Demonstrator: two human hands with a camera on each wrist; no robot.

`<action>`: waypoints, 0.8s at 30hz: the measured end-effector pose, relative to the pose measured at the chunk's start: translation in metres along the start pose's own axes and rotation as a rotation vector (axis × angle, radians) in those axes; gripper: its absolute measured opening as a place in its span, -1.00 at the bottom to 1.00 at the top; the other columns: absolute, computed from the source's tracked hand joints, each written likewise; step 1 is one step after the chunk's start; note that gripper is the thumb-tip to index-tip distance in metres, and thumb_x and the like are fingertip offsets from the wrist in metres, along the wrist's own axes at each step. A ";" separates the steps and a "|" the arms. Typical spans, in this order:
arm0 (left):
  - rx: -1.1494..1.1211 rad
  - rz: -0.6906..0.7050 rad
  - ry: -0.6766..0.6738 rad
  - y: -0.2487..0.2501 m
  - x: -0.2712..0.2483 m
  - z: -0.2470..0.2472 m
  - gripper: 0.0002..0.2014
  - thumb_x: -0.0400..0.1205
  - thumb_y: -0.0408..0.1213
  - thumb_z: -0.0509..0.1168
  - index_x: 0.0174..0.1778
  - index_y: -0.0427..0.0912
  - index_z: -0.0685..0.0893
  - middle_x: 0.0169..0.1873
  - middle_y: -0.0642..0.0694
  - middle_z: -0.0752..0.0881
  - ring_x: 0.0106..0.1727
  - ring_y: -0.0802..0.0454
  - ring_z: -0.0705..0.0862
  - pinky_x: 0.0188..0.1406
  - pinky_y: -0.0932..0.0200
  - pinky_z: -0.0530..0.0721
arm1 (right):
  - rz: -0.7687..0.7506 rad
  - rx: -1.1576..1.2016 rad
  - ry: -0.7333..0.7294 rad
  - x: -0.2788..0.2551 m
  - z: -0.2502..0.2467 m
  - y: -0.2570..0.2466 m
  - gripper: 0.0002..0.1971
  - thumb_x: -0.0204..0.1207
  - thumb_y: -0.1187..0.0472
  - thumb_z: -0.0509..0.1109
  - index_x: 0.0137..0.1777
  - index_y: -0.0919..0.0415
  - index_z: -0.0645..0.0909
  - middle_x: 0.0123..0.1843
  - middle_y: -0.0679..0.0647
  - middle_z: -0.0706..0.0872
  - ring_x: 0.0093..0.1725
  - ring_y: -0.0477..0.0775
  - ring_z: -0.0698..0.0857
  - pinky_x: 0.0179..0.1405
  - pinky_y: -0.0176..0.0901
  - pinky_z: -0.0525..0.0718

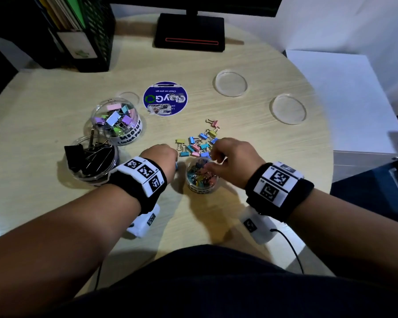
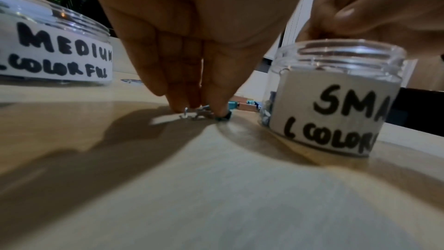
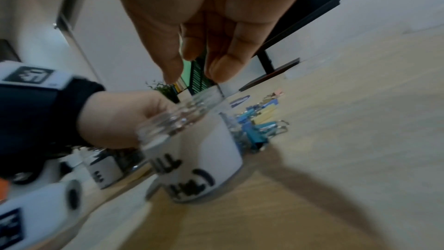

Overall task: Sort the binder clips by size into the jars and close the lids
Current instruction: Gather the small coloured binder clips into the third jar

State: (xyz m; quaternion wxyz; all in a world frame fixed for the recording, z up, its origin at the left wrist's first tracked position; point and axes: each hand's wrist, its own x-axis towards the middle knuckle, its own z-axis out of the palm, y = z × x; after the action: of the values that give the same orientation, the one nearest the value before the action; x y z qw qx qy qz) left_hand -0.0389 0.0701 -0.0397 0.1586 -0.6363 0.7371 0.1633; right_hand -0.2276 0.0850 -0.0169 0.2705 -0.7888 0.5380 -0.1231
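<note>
The small jar (image 1: 201, 177), labelled SMALL (image 2: 336, 105), stands open near the table's front with several coloured clips inside. Behind it lies a loose pile of small coloured clips (image 1: 200, 143). My left hand (image 1: 174, 161) reaches down to the table just left of the jar, and its thumb and fingertips (image 2: 177, 102) pinch a small teal clip (image 2: 224, 117) that lies on the surface. My right hand (image 3: 194, 75) hangs over the jar's rim (image 3: 182, 119) with thumb and fingers apart and nothing between them. The medium jar (image 1: 116, 121) holds pastel clips. The large jar (image 1: 92, 160) holds black clips.
Two clear lids (image 1: 231, 83) (image 1: 287, 109) lie at the back right, and a third lid (image 1: 130, 97) lies behind the medium jar. A round blue sticker (image 1: 165, 99), a monitor stand (image 1: 189, 32) and a black file rack (image 1: 55, 31) sit further back.
</note>
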 end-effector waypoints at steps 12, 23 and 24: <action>-0.602 0.007 0.270 0.002 -0.019 -0.004 -0.83 0.47 -0.31 0.46 -0.10 -0.01 0.67 -0.21 0.03 0.69 -0.17 0.05 0.66 -0.16 0.29 0.57 | 0.090 -0.312 -0.275 0.002 0.011 0.027 -0.73 0.50 0.14 0.33 0.18 0.01 0.68 0.06 0.12 0.69 0.04 0.19 0.65 -0.04 -0.09 0.64; -0.456 0.278 0.213 0.023 -0.031 -0.006 -0.89 0.42 -0.11 0.50 -0.23 0.07 0.69 -0.14 0.17 0.69 0.05 0.09 0.54 0.07 0.15 0.52 | 0.158 -0.295 -0.205 0.003 0.007 0.038 -0.81 0.44 0.14 0.42 0.02 0.16 0.69 0.01 0.12 0.65 0.00 0.19 0.64 -0.11 -0.13 0.57; -0.438 0.268 0.222 0.022 -0.030 -0.002 -0.89 0.43 -0.08 0.49 -0.19 0.06 0.73 -0.08 0.16 0.71 0.07 0.09 0.50 0.08 0.16 0.48 | 0.162 -0.277 -0.179 0.003 0.004 0.037 -0.82 0.45 0.14 0.42 0.01 0.16 0.69 0.00 0.12 0.68 -0.01 0.19 0.65 -0.10 -0.12 0.59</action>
State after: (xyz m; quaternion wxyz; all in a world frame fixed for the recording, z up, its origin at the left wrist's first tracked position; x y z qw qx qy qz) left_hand -0.0562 0.0984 -0.0236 -0.0873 -0.5663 0.7747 0.2676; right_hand -0.2538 0.0735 -0.0413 0.2152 -0.7803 0.5855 0.0451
